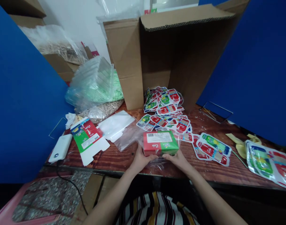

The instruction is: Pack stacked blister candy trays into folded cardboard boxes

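Note:
A small red and green printed box (pixel 159 142) with a white barcode label on top sits near the table's front edge, wrapped in clear plastic film. My left hand (pixel 139 161) grips its lower left corner, fingers curled against the side. My right hand (pixel 178 158) holds the lower right corner the same way. A pile of red, green and blue printed packets (pixel 166 109) lies just behind the box. A flattened box blank (pixel 88 137) of the same print rests to the left.
A tall open cardboard carton (pixel 171 53) stands at the back. Blue partition boards (pixel 18 103) flank both sides. Clear plastic bags (pixel 96 84), a white power bank (pixel 60 147) with cable, white sheets (pixel 116 125) and more packets (pixel 269 162) lie on the wooden table (pixel 227 172).

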Demonstrator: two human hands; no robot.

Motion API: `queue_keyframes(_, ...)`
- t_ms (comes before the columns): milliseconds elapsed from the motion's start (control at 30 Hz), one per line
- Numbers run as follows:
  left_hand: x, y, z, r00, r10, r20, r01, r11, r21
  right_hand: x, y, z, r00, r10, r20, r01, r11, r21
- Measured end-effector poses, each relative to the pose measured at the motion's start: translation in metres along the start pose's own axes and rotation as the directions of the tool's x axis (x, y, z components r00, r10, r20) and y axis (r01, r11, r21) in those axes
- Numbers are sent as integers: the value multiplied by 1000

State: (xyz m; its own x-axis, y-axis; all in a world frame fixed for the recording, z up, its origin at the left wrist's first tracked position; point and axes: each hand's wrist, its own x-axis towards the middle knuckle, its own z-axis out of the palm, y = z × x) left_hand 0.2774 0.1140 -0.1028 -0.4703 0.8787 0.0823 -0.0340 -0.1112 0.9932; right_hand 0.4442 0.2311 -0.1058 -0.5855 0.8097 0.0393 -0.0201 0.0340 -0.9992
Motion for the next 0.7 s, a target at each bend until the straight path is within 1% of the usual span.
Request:
queue_keyframes(67, 2, -3, 2, 1000, -15, -6, 15, 1000, -5, 1, 2, 1, 998, 2, 61, 0, 999, -38)
queue_keyframes(100, 4, -1, 4, 999, -29, -24, 29, 1000, -1, 2, -1, 2, 997, 9, 78, -5, 999, -51)
queue_keyframes(167, 7, 13, 6, 992, -92, -83, 92, 996, -7, 4, -17, 4, 996, 72, 60, -71, 997, -20)
queue_keyframes(233, 10, 35, 9, 968, -225, -112, 217, 973, -77, 6, -41, 7, 980, 195, 48, -197, 979, 45)
queue_keyframes(267, 10, 48, 10, 946, -309, -93, 294, 944, -147, 6, -54, 7, 964, 260, 53, -263, 962, 71)
queue_keyframes(300, 10, 61, 10, 922, -386, -33, 372, 905, -208, 5, -65, 6, 949, 309, 58, -313, 946, 86)
queue_keyframes(367, 4, 82, 8, 892, -447, 68, 448, 854, -265, 0, -81, 1, 921, 381, 81, -387, 918, 84)
queue_keyframes(433, -7, 94, 5, 849, -511, 133, 527, 805, -272, -11, -86, -8, 896, 433, 95, -441, 894, 85)
queue_keyframes(500, -22, 95, 3, 774, -610, 168, 632, 733, -251, -28, -82, -16, 879, 467, 98, -475, 875, 93)
queue_keyframes(533, -30, 92, 3, 737, -652, 177, 675, 699, -235, -38, -79, -19, 879, 470, 77, -475, 876, 85)
queue_keyframes(567, -39, 88, 4, 712, -678, 181, 701, 678, -219, -49, -76, -21, 886, 463, 40, -465, 883, 67)
queue_keyframes(600, -47, 83, 6, 703, -688, 179, 711, 672, -210, -59, -72, -22, 894, 448, -10, -447, 893, 41)
queue_keyframes(633, -55, 78, 8, 707, -687, 167, 706, 676, -210, -70, -69, -22, 902, 427, -67, -427, 904, 15)
queue_keyframes(700, -70, 67, 12, 742, -660, 118, 666, 702, -252, -91, -60, -22, 909, 383, -163, -387, 922, 7)
